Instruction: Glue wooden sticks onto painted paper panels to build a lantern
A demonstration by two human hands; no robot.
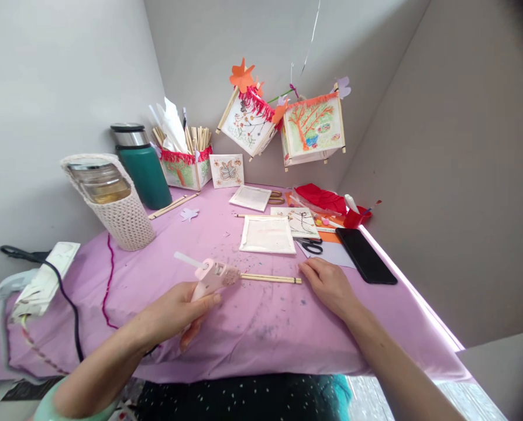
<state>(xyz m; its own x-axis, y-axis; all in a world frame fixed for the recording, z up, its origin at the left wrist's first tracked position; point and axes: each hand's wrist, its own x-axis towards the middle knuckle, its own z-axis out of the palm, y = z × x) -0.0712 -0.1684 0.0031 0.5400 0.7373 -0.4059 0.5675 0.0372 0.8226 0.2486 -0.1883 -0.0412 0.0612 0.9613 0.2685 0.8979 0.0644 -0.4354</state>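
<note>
1. Left hand (185, 307): wrapped round the grip of the pink glue gun (211, 278), front end aimed right; glue gun = landmark for everything below
2. Glue gun itself: held just above the purple cloth (169, 234); looks light with a hard plastic shell; front may be hot and drip, so grip only, fingers off the nose; glue stick (188, 259) pokes out the back
3. Right hand (329, 286): well right of the glue gun, low on the cloth, fingers curled in, narrow gap; can't tell if anything is pinched there or if it touches the wood
4. Wooden sticks (274, 279): a pair lying side by side directly right of the glue gun, left ends hidden by its nose, contact unclear; should be light, stiff, apt to shift or roll; pinch at the dark-banded right ends, clear of glue
5. Phone (365, 255): far right of the glue gun, slightly beyond
6. Black scissors (310, 245): right and beyond the glue gun
7. Plain white panel (268, 235): flat, beyond and right of the glue gun; face looks thin and easily dented, lift by the rim
8. Hanging lanterns (316, 126): farthest, high, beyond and right of the glue gun
</note>
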